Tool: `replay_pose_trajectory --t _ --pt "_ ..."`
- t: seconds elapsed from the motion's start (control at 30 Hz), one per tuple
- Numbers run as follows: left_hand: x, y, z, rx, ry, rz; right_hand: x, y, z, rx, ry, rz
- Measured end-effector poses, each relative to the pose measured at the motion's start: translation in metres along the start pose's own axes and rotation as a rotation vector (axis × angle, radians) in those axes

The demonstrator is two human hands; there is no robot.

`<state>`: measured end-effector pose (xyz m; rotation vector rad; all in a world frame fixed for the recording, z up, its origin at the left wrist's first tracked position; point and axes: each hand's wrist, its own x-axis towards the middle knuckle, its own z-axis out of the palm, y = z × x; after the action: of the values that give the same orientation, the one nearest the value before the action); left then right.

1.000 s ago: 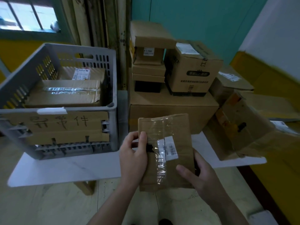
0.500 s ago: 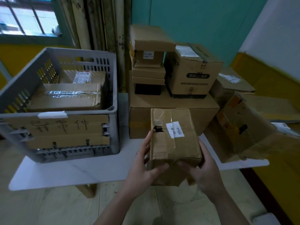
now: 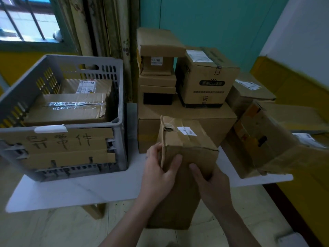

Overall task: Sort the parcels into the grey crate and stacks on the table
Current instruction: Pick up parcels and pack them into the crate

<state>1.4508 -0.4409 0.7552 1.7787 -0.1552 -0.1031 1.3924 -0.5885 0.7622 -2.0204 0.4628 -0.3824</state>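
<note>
I hold a brown cardboard parcel (image 3: pixel 185 139) with a white label and a torn hole on its upper face, just off the front edge of the white table (image 3: pixel 89 189). My left hand (image 3: pixel 158 173) grips its left edge, thumb on the near face. My right hand (image 3: pixel 211 186) grips its near face from the right. The grey crate (image 3: pixel 121 122) stands at the left of the table with two taped parcels (image 3: pixel 71 107) inside. A stack of cardboard boxes (image 3: pixel 204 79) rises behind the held parcel.
More boxes lean at the table's right end (image 3: pixel 258 136). A cardboard sign with handwriting (image 3: pixel 58 139) covers the crate's front. A window (image 3: pixel 26 20) is at the upper left, a teal wall behind the stack, tiled floor below.
The parcel has turned in my hands: its labelled face first faced me, now tips up and away, and the near face shows. Both hands shifted to its near lower part.
</note>
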Motion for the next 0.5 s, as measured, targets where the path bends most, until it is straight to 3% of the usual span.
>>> replay_pose_trajectory --t 0.23,0.5 --pt "-0.004 0.019 0.000 -0.052 0.069 -0.005 0.009 -0.006 -0.001 -0.081 0.029 -0.108" --pt "0.001 0.037 -0.001 -0.100 0.059 -0.192 0.012 -0.012 -0.004 -0.098 0.076 -0.128"
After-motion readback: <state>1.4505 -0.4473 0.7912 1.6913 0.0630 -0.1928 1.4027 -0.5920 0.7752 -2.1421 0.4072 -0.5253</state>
